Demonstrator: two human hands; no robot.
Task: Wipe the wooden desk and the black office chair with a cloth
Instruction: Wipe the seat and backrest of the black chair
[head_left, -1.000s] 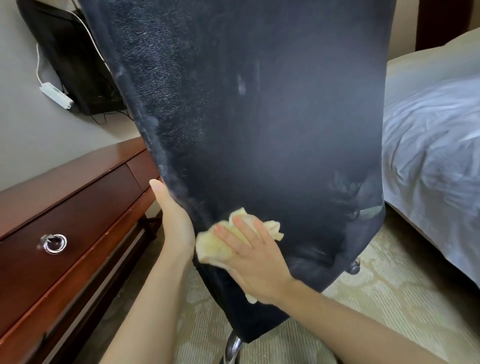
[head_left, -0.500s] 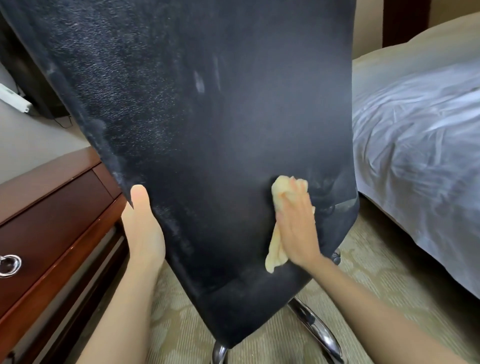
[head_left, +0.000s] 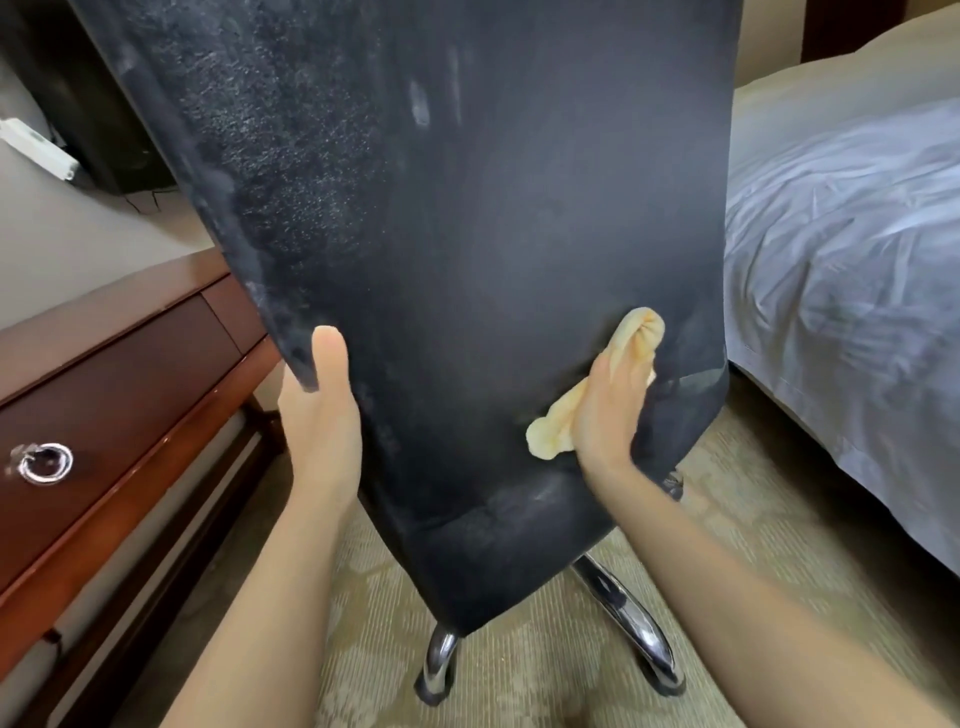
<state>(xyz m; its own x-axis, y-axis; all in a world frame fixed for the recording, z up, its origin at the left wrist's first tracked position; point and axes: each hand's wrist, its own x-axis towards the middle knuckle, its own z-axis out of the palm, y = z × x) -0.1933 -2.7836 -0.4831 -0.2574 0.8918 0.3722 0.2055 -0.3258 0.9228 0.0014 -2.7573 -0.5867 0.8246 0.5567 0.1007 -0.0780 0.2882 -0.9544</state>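
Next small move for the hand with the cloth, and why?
Probably sweep the cloth up and left across the black office chair: the right hand presses it low near the right edge, while grey speckled dust shows upper left. The left hand grips the left edge.

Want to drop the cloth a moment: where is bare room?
Bare: the desk top above the drawer, and carpet between chair base and bed. Crowded: between desk and chair back, where the left hand holds.
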